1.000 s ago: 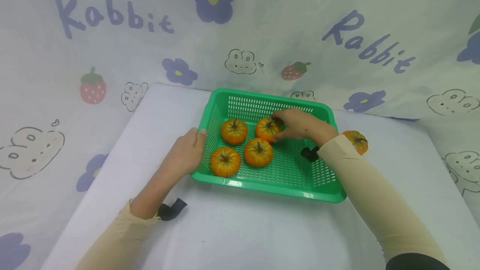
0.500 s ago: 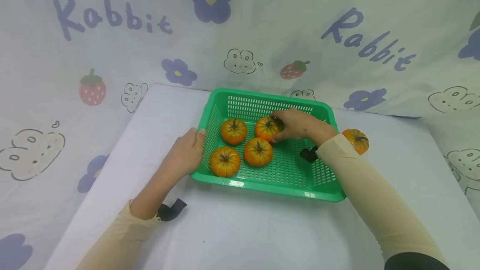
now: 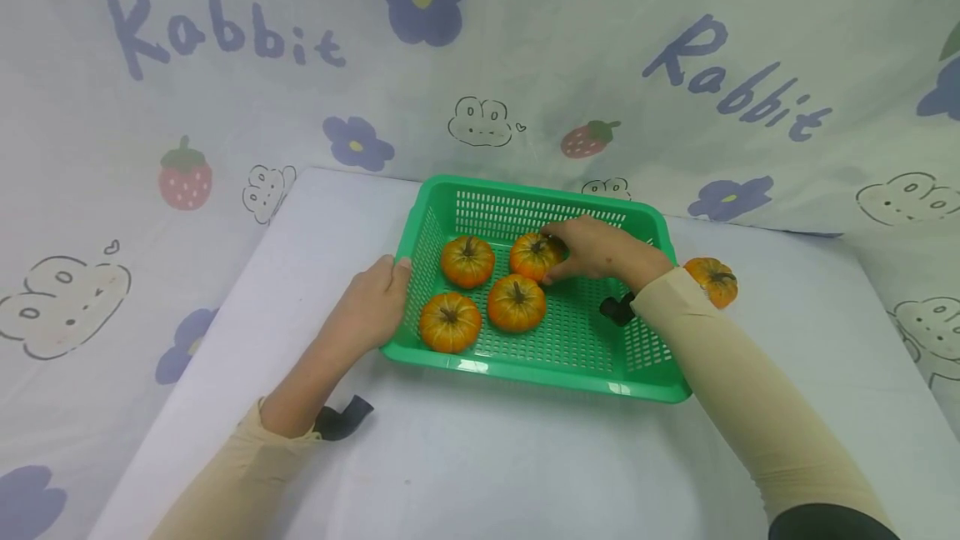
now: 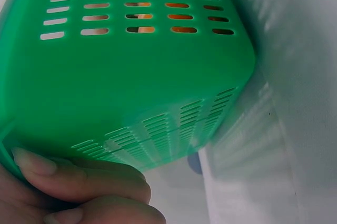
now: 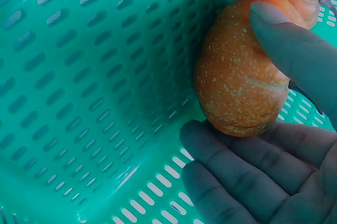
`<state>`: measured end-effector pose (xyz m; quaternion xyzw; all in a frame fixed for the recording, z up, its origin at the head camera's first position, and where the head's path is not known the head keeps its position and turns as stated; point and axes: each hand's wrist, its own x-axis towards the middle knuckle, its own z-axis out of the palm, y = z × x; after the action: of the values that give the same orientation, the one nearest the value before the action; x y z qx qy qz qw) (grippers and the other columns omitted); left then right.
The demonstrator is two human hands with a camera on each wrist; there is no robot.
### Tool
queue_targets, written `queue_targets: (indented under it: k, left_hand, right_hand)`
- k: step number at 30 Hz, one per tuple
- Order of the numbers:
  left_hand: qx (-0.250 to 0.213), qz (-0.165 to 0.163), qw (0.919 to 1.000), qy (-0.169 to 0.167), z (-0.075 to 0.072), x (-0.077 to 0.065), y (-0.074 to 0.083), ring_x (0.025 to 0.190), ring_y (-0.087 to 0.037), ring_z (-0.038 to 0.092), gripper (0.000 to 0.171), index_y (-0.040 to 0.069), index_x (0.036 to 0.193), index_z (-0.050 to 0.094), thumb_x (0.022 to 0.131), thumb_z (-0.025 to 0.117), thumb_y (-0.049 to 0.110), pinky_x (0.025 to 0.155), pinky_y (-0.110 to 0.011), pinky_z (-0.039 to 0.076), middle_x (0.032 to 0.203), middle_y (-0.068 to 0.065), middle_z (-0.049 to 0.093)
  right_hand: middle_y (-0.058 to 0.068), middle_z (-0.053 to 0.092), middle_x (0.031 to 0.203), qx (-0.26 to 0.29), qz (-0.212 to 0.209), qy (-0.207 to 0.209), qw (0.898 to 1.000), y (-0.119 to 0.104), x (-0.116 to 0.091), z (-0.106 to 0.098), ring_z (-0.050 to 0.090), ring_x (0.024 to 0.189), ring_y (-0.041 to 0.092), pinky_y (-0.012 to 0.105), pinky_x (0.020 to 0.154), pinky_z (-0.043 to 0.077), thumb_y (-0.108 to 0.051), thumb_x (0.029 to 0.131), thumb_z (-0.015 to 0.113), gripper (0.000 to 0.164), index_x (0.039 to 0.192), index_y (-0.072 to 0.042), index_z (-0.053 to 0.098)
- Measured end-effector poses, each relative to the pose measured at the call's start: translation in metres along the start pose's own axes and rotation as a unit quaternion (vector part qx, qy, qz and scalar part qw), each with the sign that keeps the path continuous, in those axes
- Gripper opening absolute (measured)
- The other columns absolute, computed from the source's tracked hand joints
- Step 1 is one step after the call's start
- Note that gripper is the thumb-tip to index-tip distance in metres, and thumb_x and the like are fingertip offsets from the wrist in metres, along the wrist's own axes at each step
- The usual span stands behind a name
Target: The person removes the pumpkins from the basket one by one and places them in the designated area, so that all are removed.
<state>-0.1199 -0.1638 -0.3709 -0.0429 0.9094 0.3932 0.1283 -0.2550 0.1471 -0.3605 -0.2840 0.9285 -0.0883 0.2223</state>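
Note:
A green plastic basket (image 3: 570, 348) with slotted walls stands on the table. My left hand (image 3: 372, 302) grips its left rim, thumb over the edge; in the left wrist view the curled fingers (image 4: 105, 179) lie against the outside wall. Inside the basket my right hand (image 3: 592, 250) holds a small orange pumpkin (image 3: 532, 257) between thumb and fingers, as the right wrist view shows with the pumpkin (image 5: 242, 71) close up. Three more sit to its left and front: a back-left pumpkin (image 3: 467, 262), a front-left pumpkin (image 3: 450, 323) and a middle pumpkin (image 3: 517, 304).
Outside the basket, a further pumpkin (image 3: 714, 282) lies tilted on the white table (image 3: 480, 465), just past the right rim and partly behind the right sleeve (image 3: 735, 357). A patterned cloth (image 3: 525, 48) hangs behind and beside the table.
Almost nothing differs. Both hands, the basket and the pumpkins keep their places; only the whole view has shifted slightly.

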Motion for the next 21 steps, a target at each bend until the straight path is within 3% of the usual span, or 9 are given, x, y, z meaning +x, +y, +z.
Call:
queue_targets:
  k: [21]
  left_hand:
    - [0.009,0.008,0.9999,0.003,-0.001,0.0,0.001,0.065,-0.025,0.053,0.045,0.004,0.108,0.048,0.115,0.022,0.04,0.057,-0.036,0.048,0.079,-0.013,0.052]
  right_hand:
    - [0.018,0.059,0.146,-0.014,-0.003,0.007,1.0,0.0004,-0.0003,0.0005,0.053,0.133,0.037,0.055,0.111,0.042,-0.044,0.088,0.085,0.083,0.151,-0.001,0.052]
